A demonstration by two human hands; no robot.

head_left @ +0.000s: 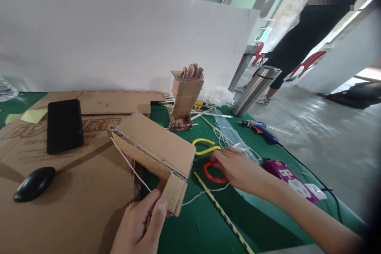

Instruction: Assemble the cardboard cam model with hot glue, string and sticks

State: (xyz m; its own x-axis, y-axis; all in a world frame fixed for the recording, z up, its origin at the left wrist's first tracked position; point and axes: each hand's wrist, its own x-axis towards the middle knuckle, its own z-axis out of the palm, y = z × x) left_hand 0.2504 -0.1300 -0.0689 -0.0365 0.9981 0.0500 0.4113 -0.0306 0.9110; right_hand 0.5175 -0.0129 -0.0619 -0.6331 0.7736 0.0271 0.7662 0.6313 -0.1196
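Right now your left hand (139, 226) is closed on the lower end of a folded cardboard piece (154, 152), thumb pressed against its short bent flap, so the piece is held raised above the table (205, 222) and slants up and away to the left. A thin white string (129, 164) runs from the upper corner of that piece down toward your fingers, and more string trails across the green surface to the right.

Your right hand (238, 168) reaches out flat and low over the table, fingers resting at a red scissor handle (212, 174); whether they actually grip it I cannot tell. Just beyond lies a yellow handle (204, 147), and a striped stick (223, 214) lies diagonally between your two hands.

Farther out, a small cardboard hand model (185, 97) stands upright near the white partition. To its right are a tangle of white cord (216, 95), a tilted-looking steel tumbler (256, 89), a blue glue gun (260, 129) and a purple power strip (287, 174) at the table's edge.

On your left, a large flat cardboard sheet (59, 206) covers the table, carrying a black phone (64, 126) and a black mouse (34, 183), well apart from each other. Another person in dark clothes (306, 35) stands on the floor beyond the table.
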